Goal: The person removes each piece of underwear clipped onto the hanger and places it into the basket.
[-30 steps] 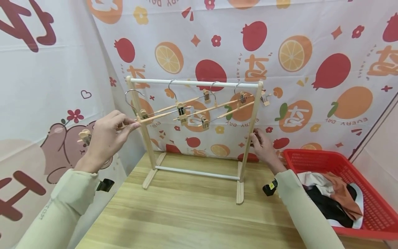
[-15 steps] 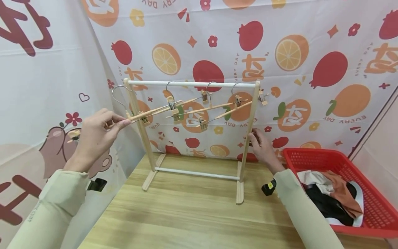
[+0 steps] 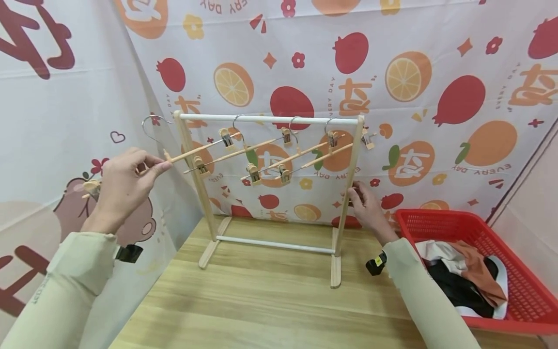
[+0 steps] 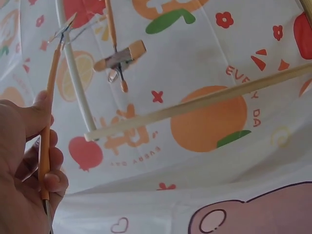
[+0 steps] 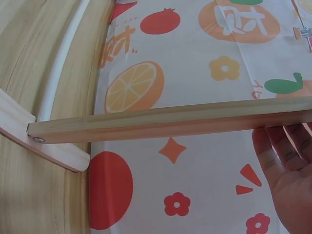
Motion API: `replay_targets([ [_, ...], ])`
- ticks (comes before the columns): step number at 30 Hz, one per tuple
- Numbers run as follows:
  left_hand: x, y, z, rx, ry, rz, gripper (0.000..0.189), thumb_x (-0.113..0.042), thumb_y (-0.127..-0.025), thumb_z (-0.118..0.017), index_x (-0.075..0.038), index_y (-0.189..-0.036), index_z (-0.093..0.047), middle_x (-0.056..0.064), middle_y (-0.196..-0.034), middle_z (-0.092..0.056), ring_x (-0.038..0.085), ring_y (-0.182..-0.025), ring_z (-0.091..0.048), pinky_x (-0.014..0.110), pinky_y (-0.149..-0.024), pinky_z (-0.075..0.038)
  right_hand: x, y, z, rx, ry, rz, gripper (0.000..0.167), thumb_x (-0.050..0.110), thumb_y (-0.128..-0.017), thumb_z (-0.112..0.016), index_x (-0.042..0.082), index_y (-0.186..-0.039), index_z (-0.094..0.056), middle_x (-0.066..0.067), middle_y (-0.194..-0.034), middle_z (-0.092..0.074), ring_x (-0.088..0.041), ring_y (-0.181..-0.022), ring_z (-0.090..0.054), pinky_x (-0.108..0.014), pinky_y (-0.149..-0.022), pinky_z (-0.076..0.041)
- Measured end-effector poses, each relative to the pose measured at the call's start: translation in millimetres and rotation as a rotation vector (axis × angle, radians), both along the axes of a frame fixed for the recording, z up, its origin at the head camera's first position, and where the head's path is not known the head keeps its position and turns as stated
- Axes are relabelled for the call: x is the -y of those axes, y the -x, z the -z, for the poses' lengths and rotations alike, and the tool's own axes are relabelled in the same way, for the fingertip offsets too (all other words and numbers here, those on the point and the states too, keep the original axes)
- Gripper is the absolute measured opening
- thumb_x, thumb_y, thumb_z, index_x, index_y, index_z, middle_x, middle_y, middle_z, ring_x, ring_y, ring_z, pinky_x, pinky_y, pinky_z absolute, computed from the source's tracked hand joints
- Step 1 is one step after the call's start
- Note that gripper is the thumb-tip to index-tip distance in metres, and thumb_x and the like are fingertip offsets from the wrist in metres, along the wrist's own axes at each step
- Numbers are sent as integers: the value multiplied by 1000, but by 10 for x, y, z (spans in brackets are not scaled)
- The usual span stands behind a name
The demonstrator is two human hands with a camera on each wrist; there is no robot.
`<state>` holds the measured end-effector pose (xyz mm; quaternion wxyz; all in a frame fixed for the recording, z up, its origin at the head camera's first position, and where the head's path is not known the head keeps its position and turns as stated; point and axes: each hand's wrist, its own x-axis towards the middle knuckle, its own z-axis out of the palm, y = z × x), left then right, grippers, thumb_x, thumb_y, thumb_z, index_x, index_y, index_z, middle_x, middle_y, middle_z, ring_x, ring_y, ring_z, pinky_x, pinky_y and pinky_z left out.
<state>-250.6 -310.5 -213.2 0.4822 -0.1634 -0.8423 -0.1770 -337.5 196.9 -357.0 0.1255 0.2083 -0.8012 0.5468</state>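
Note:
My left hand (image 3: 128, 182) pinches the wooden bar of a clip hanger (image 3: 192, 152) between thumb and fingers, just left of the small clothes rack (image 3: 270, 118). Its metal hook stands up, apart from the rack's rail. In the left wrist view, fingers (image 4: 56, 181) curl round the hanger's bar (image 4: 50, 92). My right hand (image 3: 366, 206) holds the rack's right upright (image 3: 350, 194), thumb in front. From the right wrist, fingertips (image 5: 263, 139) touch the post (image 5: 170, 119); the thumb is hidden there. Three more clip hangers (image 3: 287, 160) hang from the white top rail.
A red plastic basket (image 3: 523, 252) with white, black and rust-coloured cloth (image 3: 472, 271) stands right of the rack on the wooden table (image 3: 261, 300). Printed curtains (image 3: 405, 29) close off the back and left sides.
My left hand has moved left with the hanger, carrying its hook away from the rack's left end. The hanger's far clip has swung left and up. The right hand stays on the upright.

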Motion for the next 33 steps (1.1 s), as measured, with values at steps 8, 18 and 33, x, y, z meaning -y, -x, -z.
replay_targets([
  [8,114,89,12,33,3,-61,17,-13,-84,-84,1,-83,-75,14,-70,-61,-11,-64,-31,12,-59,-26,57,-208,-173,15,-23,-2,35,16,-111,-41,-5,-138,-47,-33,-123,-61,-46,-115,-62,-57,-102,-51],
  [18,58,321,-113,86,66,-93,18,-13,-89,-79,3,-83,-73,18,-76,-65,17,-67,-46,17,-61,-27,67,-221,-215,9,-1,-16,34,16,-110,-42,-6,-136,-47,-33,-123,-60,-50,-116,-61,-58,-102,-50],
  [33,-163,706,-253,162,88,-90,21,-12,-92,-76,7,-83,-71,24,-79,-65,32,-70,-54,36,-62,-34,-31,88,92,7,14,-12,41,30,-111,-40,1,-138,-47,-28,-123,-60,-38,-114,-62,-54,-103,-52],
])
